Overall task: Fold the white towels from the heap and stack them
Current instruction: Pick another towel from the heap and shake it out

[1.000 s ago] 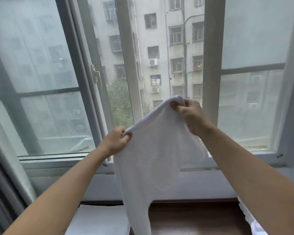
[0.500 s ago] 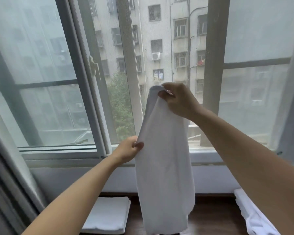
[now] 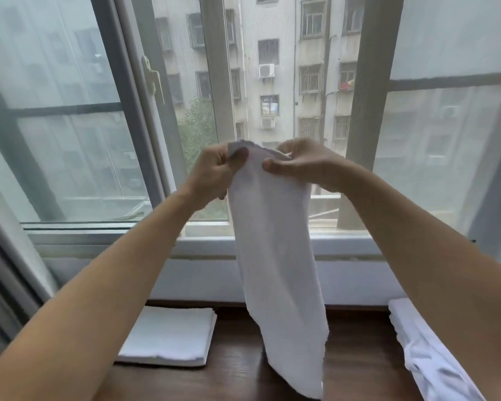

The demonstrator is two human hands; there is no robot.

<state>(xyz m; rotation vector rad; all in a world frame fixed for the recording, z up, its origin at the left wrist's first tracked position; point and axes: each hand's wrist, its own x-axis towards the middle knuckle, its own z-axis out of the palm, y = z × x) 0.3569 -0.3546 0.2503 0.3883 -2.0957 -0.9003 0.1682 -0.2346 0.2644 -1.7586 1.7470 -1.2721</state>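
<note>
A white towel (image 3: 275,256) hung in a long narrow drape in front of the window (image 3: 70,125), its lower end dangling just over the dark wooden table (image 3: 237,371). The left hand (image 3: 211,175) and right hand (image 3: 304,163) were close together at its top edge, each pinching the cloth. A folded stack (image 3: 168,334) lay on the table to the left; the unfolded heap (image 3: 425,357) lay at the right.

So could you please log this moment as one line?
left hand: pinches towel top | right hand: pinches same | towel: hanging | stack: left | heap: right
</note>
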